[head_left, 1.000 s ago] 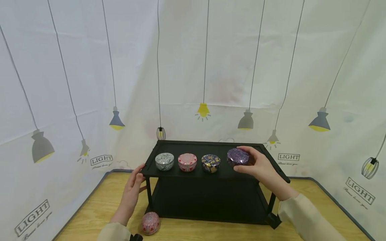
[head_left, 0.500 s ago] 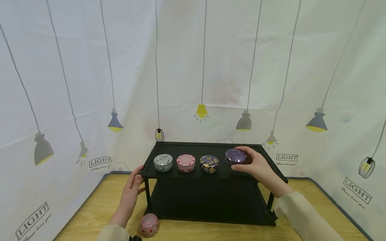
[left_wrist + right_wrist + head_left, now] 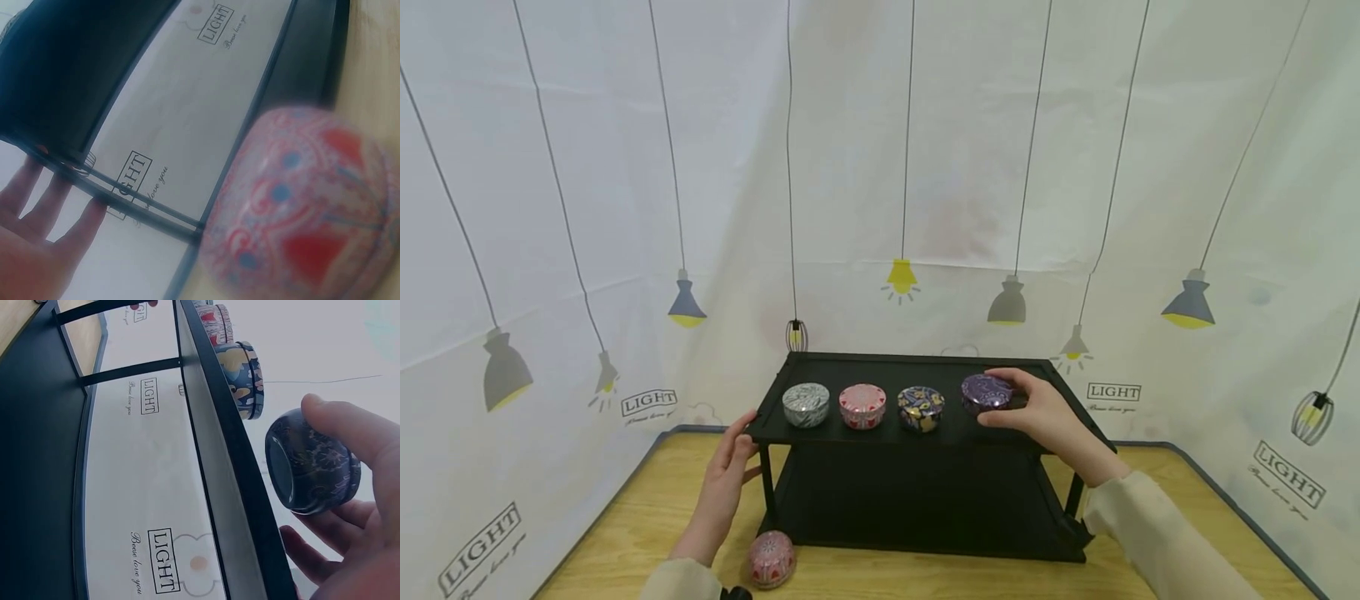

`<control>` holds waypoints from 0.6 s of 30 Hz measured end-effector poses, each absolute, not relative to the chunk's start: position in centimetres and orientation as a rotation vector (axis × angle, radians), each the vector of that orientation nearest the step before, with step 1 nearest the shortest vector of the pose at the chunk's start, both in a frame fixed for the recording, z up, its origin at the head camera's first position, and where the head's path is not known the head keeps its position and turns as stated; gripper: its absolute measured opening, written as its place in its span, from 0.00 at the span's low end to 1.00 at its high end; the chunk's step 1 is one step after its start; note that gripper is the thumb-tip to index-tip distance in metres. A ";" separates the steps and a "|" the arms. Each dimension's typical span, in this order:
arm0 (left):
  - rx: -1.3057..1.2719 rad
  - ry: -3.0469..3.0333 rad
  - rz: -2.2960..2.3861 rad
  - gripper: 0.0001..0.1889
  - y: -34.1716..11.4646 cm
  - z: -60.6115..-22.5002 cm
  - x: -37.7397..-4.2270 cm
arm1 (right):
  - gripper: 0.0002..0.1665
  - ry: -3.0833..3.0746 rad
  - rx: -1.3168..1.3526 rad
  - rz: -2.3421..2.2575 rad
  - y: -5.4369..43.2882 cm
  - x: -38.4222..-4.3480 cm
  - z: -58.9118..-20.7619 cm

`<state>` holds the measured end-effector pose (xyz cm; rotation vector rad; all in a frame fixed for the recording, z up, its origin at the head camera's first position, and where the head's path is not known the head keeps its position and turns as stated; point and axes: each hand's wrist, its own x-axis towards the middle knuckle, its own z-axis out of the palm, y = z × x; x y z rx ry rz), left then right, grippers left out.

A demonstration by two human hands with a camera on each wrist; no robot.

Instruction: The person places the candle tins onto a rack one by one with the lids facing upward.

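A purple patterned tin (image 3: 987,393) is pinched between the thumb and fingers of my right hand (image 3: 1041,417) at the right part of the black two-tier shelf's top (image 3: 880,367). The right wrist view shows the tin (image 3: 312,464) tilted, its round base facing the shelf. My left hand (image 3: 722,479) is at the shelf's left side. In the left wrist view its fingers (image 3: 81,234) reach up straight, tips on the shelf's rim. Left of the purple tin, in a row, stand a navy-and-gold tin (image 3: 921,409), a pink tin (image 3: 862,407) and a grey-white leaf-patterned tin (image 3: 807,406).
Another pink tin (image 3: 771,559) sits on the wooden table (image 3: 647,500) by the shelf's front left corner, close to my left forearm. The lower black tier (image 3: 917,500) rests on the table. A white cloth (image 3: 850,167) printed with lamps hangs behind and at the sides.
The purple tin has shifted very slightly in my right hand's grip, its top now a little lower. The view has moved slightly. My left hand stays at the shelf's side.
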<state>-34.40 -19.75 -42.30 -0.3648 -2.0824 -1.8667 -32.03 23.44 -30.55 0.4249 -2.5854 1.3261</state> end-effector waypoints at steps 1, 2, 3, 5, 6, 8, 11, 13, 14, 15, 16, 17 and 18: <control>-0.365 -2.083 -1.865 0.24 -19.8 -42.3 -34.4 | 0.44 -2.590 0.424 1.319 23.5 -32.1 -30.6; -0.365 -2.084 -1.865 0.24 -19.8 -42.3 -34.3 | 0.44 -2.596 0.422 1.311 23.5 -32.1 -30.6; -0.367 -2.084 -1.865 0.24 -19.8 -42.3 -34.3 | 0.44 -2.603 0.422 1.296 23.5 -32.2 -30.6; -0.372 -2.080 -1.859 0.24 -19.8 -42.3 -34.3 | 0.43 -2.616 0.419 1.260 23.5 -32.2 -30.7; -0.372 -2.080 -1.858 0.24 -19.8 -42.3 -34.3 | 0.43 -2.622 0.417 1.239 23.5 -32.3 -30.7; -0.376 -2.077 -1.857 0.24 -19.7 -42.3 -34.3 | 0.43 -2.634 0.414 1.203 23.4 -32.3 -30.7; -0.379 -2.076 -1.861 0.24 -19.7 -42.4 -34.3 | 0.44 -2.647 0.408 1.181 23.4 -32.3 -30.8; -0.380 -2.075 -1.865 0.24 -19.7 -42.4 -34.4 | 0.44 -2.654 0.407 1.174 23.4 -32.3 -30.8; -0.380 -2.074 -1.866 0.24 -19.8 -42.4 -34.4 | 0.44 -2.657 0.406 1.173 23.4 -32.3 -30.8; -0.380 -2.073 -1.868 0.24 -19.8 -42.4 -34.4 | 0.44 -2.661 0.405 1.172 23.4 -32.3 -30.8; -0.380 -2.072 -1.868 0.24 -19.8 -42.5 -34.4 | 0.44 -2.665 0.401 1.171 23.4 -32.3 -30.8; -0.381 -2.072 -1.870 0.24 -19.8 -42.5 -34.5 | 0.44 -2.671 0.398 1.167 23.4 -32.3 -30.8; -0.380 -2.073 -1.871 0.24 -19.8 -42.5 -34.5 | 0.44 -2.676 0.394 1.163 23.4 -32.3 -30.9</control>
